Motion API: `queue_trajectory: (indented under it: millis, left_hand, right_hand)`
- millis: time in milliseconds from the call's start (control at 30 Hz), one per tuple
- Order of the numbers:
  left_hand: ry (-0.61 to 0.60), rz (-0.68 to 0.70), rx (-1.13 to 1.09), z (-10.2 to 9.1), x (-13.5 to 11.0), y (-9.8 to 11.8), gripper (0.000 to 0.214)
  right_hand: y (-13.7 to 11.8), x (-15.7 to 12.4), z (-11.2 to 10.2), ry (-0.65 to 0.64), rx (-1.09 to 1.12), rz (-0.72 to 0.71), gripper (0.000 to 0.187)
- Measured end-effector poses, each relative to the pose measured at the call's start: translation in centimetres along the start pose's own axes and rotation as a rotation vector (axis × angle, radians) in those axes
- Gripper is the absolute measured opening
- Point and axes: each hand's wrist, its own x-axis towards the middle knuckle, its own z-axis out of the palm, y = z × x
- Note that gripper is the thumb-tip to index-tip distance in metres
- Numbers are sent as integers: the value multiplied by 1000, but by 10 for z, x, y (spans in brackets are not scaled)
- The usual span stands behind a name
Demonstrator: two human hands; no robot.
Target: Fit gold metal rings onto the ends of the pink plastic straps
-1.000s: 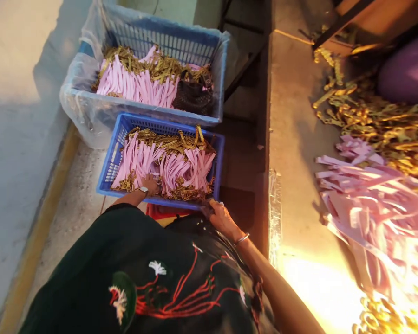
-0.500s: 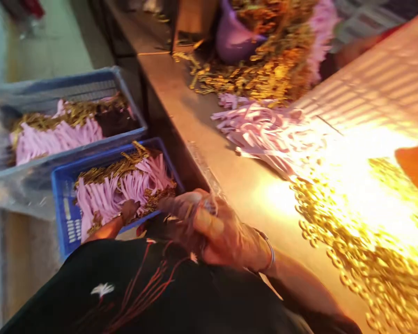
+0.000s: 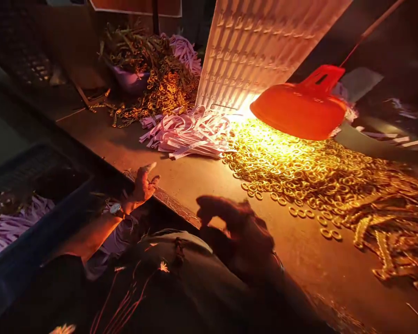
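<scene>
Hovering near gold-coloured rings [image 3: 292, 169], left hand [image 3: 141, 189] fingers [image 3: 149, 174] open, right hand [image 3: 238, 234] fingers [image 3: 212, 206] curled, grip unclear

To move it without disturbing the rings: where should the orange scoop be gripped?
Grip the slotted handle of the orange plastic scoop from above, on the far right: it juts clear of the gold rings, while the wide bowl lies against them.

This looks like a piece-work workshop, with loose heaps of gold-coloured metal rings [image 3: 299, 171] and pink ribbon strips [image 3: 188, 134] across a long tabletop [image 3: 125, 148], a purple basin [image 3: 128, 81] upper left, and a plastic crate [image 3: 45, 222] lower left.
</scene>
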Motion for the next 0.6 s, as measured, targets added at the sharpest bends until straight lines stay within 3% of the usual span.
queue_trajectory:
  millis: [133,233,300,433,600]
  left_hand:
    - [-247,205,98,46,73,61,65]
    - [-379,341,191,79,125,84,73]
    - [-417,403,230,96,156,91,76]
    - [-440,447,266,121,201,97,77]
    - [-446,415,302,140,224,102,109]
  right_hand:
    - [93,-26,9,284,-206,270,33]
    - [161,-64,22,385,-362,447,38]
    - [188,-86,28,412,-429,558,40]
    - [203,-102,33,402,-507,622,39]
    - [202,-98,32,424,-532,604,36]
